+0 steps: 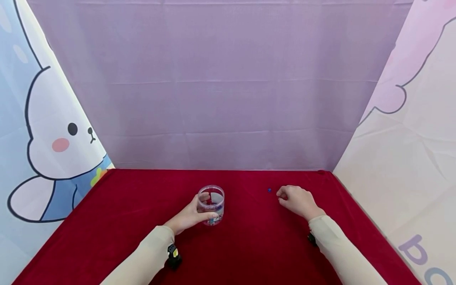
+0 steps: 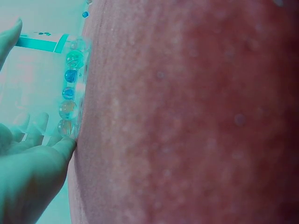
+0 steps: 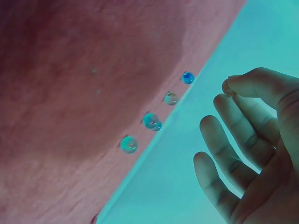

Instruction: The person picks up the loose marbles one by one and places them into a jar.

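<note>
My left hand [image 1: 192, 215] grips a clear plastic cup [image 1: 218, 210] with a printed band, its thumb on the near side and fingers round the far side. In the left wrist view, several glass marbles [image 2: 74, 59], blue, green and clear, lie along the cup's bottom. To the right, my right hand [image 1: 297, 200] is over the red cloth; in the right wrist view its thumb and index fingertip pinch a small clear marble [image 3: 229, 89], mostly covered by them. Just left of that hand, a blue marble [image 1: 269, 190] lies on the cloth.
Several marbles rest on the cloth in the right wrist view, among them a green one [image 3: 129, 144] and a clear one [image 3: 171, 98]. The red cloth [image 1: 246, 249] covers the table. A lilac curtain [image 1: 228, 87] hangs behind, with printed sheets on both sides.
</note>
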The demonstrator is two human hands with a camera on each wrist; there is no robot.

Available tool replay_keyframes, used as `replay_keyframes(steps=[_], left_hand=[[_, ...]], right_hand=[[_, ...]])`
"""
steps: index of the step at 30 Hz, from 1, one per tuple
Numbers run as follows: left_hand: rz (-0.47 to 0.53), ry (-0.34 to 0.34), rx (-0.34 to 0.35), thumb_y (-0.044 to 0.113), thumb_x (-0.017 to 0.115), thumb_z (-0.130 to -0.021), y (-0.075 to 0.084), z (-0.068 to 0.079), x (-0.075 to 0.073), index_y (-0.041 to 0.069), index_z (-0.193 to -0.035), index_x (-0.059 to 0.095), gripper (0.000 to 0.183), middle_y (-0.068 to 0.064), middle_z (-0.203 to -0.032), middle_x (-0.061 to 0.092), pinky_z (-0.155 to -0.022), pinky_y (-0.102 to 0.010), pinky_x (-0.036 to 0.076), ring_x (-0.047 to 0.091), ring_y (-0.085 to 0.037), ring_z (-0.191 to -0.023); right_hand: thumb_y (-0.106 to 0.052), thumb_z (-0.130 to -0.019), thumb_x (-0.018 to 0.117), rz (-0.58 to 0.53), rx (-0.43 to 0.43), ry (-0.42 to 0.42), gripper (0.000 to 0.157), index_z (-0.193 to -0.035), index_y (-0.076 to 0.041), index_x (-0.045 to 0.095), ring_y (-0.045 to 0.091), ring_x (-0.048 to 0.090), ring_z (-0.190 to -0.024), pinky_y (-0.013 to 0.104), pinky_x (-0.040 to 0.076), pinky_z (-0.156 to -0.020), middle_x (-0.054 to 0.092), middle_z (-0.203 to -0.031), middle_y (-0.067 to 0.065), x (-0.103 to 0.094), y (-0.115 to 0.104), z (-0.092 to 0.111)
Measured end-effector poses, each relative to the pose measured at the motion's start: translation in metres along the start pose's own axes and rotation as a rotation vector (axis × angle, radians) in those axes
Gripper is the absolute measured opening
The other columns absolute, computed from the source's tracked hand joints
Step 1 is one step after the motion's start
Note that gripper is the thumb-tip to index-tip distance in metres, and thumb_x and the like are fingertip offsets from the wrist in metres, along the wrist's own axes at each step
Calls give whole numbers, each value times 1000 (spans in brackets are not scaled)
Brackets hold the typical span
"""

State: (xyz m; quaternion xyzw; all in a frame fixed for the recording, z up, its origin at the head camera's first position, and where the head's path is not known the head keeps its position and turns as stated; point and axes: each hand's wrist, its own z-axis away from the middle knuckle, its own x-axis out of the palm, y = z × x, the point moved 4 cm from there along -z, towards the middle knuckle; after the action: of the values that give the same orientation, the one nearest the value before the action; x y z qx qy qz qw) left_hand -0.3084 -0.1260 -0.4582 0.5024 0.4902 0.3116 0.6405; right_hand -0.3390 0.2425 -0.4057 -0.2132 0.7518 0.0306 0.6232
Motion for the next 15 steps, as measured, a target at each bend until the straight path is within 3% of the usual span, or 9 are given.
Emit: replay_keyframes(steps=[15], left_hand=[[6, -1, 2, 36, 80, -86, 1, 0, 0, 15, -154, 27, 89, -7, -156, 33, -106, -54, 41, 40, -29, -133]], right_hand=[[-17, -88, 76, -30, -33, 22, 17, -105, -14, 75, 16, 65, -87, 37, 55, -69, 69, -98, -4, -5, -28, -5]])
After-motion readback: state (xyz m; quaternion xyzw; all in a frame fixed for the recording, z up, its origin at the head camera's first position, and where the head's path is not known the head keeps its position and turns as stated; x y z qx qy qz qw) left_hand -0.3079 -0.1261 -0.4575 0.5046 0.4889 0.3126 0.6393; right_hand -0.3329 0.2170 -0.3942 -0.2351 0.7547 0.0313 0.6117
